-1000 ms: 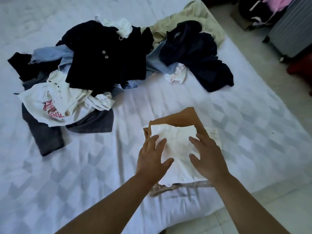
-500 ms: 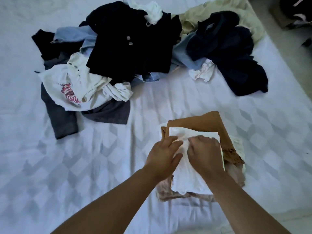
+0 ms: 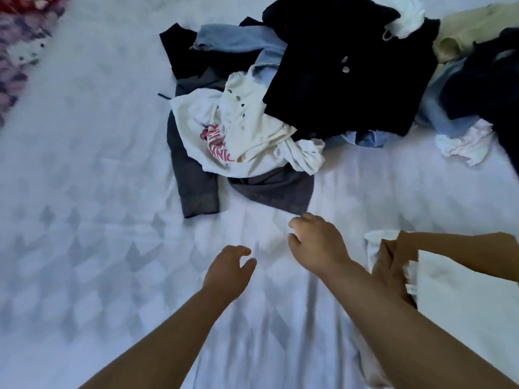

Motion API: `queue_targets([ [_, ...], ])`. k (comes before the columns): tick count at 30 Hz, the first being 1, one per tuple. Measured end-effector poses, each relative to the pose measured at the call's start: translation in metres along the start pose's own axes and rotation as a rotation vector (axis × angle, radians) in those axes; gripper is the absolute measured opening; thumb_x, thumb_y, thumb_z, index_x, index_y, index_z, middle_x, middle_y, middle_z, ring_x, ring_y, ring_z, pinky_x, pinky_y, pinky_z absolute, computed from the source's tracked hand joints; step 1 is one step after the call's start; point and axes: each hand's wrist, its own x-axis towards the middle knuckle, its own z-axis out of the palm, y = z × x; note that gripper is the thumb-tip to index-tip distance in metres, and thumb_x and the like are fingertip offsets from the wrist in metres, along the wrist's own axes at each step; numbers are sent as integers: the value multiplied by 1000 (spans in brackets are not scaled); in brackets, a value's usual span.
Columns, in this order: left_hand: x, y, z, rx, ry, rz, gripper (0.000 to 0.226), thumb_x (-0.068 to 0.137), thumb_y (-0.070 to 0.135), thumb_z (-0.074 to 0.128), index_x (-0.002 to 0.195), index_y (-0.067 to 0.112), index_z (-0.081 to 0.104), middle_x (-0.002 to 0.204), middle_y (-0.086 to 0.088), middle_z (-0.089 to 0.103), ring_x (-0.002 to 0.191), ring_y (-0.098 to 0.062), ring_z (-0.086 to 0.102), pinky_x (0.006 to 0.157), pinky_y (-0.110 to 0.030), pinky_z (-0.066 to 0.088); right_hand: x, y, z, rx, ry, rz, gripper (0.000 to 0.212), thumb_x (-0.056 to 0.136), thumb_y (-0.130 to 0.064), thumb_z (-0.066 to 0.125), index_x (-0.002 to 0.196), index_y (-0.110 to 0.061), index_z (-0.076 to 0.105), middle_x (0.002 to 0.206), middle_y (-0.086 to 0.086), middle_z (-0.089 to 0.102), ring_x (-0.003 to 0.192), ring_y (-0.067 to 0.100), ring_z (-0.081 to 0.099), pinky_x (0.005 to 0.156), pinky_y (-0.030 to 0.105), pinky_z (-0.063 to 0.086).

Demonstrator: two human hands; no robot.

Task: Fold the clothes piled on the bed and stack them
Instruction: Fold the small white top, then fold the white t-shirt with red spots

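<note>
A pile of unfolded clothes lies on the white bed [image 3: 84, 192]: a white T-shirt with a pink print [image 3: 213, 136], a grey garment [image 3: 196, 189] under it, a black buttoned top [image 3: 345, 71], light blue pieces [image 3: 238, 40] and a small white crumpled piece [image 3: 466, 141]. At the lower right sits the stack of folded clothes, a white piece [image 3: 463, 299] on a brown one [image 3: 393, 265]. My left hand [image 3: 229, 272] and my right hand [image 3: 317, 242] hover over bare sheet between stack and pile, fingers loosely curled, holding nothing. The right hand is just below the grey garment's hem.
A beige garment [image 3: 463, 32] and a dark navy one [image 3: 488, 80] lie at the far right of the pile. Patterned red and purple fabric [image 3: 16, 37] shows at the top left corner.
Both hands have left the folded white piece on the stack and moved left and forward toward the pile. The view has swung left, so the stack now sits at the right edge.
</note>
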Motion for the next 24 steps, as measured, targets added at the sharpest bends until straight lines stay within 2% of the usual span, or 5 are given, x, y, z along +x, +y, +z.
queue_targets([
  [9,58,-82,-64,-51,18,-49,33,95,31,53,126,20,56,131,4,52,116,-10,50,93,-14,32,149,-60,-1,-133,220,-48,38,89,-14,52,126,-9,55,133,14,43,118,34,43,88,41,40],
  [14,74,-103,-81,-160,26,-56,31,95,27,55,124,19,58,124,6,55,98,-2,50,85,-11,32,203,-65,-3,-428,252,101,93,81,-10,63,150,-24,3,157,12,-8,143,35,1,114,47,12],
  [19,69,-109,-89,-204,-53,-58,32,95,29,53,126,22,57,125,7,55,102,-5,53,92,-17,38,212,-46,-8,-281,401,27,31,88,-7,52,118,-7,58,140,13,46,134,37,30,103,48,23],
  [21,62,-108,-91,-207,-61,-50,32,95,30,53,126,23,57,124,8,56,101,-5,53,91,-16,39,202,-51,-13,-124,459,0,21,84,0,51,103,3,60,102,24,61,110,42,50,91,48,35],
  [24,50,-99,-91,-228,-40,-26,28,95,31,53,122,24,59,119,10,57,97,-2,54,86,-14,39,173,-67,-19,-12,438,62,19,87,0,46,103,5,56,92,26,56,89,41,53,76,43,39],
])
